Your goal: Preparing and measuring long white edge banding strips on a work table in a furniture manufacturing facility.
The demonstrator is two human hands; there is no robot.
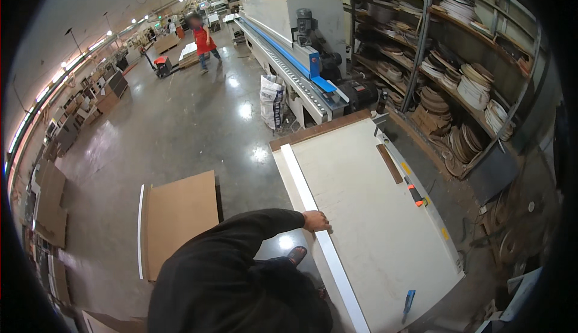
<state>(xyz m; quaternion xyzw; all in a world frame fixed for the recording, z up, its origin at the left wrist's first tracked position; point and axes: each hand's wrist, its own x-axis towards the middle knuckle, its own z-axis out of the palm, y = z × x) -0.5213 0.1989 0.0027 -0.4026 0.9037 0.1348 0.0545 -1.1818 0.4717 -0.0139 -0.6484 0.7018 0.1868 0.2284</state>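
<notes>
My left hand [316,221], at the end of a dark sleeve, is closed over a long narrow white strip [337,267]. The strip runs along the left side of a pale worktable [379,231]. My fingertips are curled down at its right edge. My right hand is out of view. On the table's far right side lie a short dark brown strip [389,163] and an orange-and-black handled tool [415,195]. A blue-handled tool [409,303] rests near the table's close right corner.
Left of me, a brown panel [183,222] with a white edge is low over the floor. Beyond the table stand a white sack [272,101] and a long machine [289,50]. Shelves of coiled edging [475,86] line the right. A person in a red apron [203,41] walks far off.
</notes>
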